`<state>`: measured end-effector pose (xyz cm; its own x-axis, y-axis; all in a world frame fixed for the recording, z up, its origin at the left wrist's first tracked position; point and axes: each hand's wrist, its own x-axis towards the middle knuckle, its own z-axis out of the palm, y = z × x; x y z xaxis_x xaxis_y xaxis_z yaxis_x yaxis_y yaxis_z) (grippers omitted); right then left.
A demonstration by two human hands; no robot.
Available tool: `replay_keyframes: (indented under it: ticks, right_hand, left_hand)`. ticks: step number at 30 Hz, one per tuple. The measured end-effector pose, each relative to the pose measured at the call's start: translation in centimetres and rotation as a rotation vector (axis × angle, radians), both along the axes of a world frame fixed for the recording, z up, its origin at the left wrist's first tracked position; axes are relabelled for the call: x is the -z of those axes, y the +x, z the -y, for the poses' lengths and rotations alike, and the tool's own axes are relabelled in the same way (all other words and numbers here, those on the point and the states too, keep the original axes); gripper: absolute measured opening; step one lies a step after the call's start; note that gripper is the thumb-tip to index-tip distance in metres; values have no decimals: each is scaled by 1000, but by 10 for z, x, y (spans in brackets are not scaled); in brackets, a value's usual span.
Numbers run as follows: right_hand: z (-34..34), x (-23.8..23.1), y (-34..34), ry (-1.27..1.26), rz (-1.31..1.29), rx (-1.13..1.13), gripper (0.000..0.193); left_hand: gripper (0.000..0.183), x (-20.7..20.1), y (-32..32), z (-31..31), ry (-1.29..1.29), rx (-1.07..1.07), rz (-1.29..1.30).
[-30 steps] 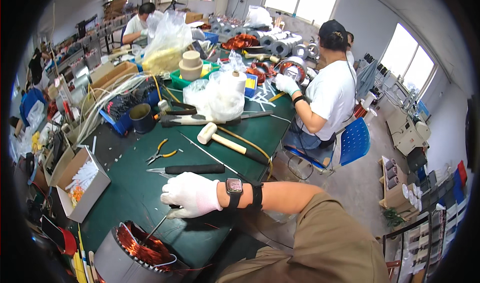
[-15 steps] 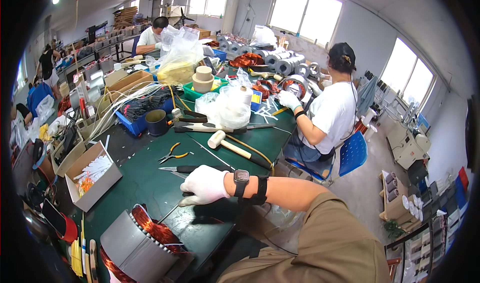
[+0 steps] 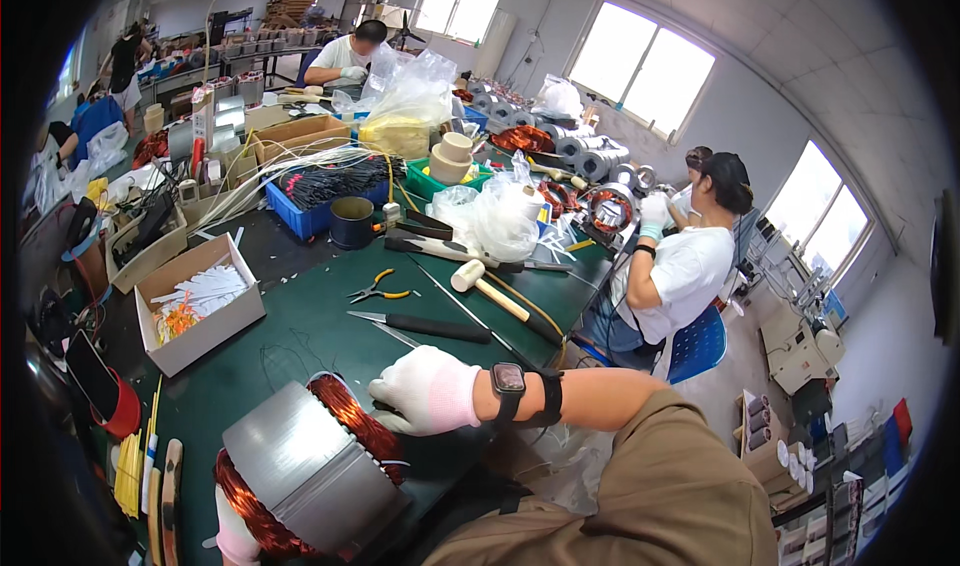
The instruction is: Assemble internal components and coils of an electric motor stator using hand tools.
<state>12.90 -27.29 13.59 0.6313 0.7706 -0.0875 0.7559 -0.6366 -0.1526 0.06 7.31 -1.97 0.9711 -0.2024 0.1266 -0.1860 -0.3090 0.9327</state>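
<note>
A motor stator (image 3: 310, 466) with a grey metal core lies on its side on the green table, close in front of me. Copper windings (image 3: 350, 416) bulge from both its ends. My right hand (image 3: 428, 391), in a white glove, is against the right-hand winding with its fingers curled in; what they hold, if anything, is hidden. Only the pale glove of my left hand (image 3: 236, 533) shows, low at the stator's left end beside the other winding; its fingers are hidden. Just beyond my right hand lie black-handled scissors or a blade tool (image 3: 435, 327).
Yellow-handled pliers (image 3: 382, 287) and a mallet (image 3: 490, 291) lie farther off. A carton of white strips (image 3: 200, 301) stands left, near wooden sticks (image 3: 170, 506). Behind are a blue bin (image 3: 300, 216) and plastic bags (image 3: 490, 221). A co-worker (image 3: 680, 266) handles another stator at right.
My right hand has come nearer the stator, from holding a thin rod at its end to lying against the winding. The stator has turned slightly, and my left glove shows more. The view has shifted.
</note>
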Motion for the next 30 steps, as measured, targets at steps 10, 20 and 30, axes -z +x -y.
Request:
replay_keyframes:
  ticks: [10, 20, 30]
  right_hand:
    - [6, 9, 3, 46, -2, -9, 46]
    - [11, 14, 7, 133, 7, -15, 53]
    - [4, -3, 4, -25, -76, -14, 45]
  left_hand:
    - [74, 24, -1, -15, -64, 14, -18]
    - [83, 19, -2, -9, -331, -12, -123]
    - [85, 15, -7, -10, -100, -37, -32]
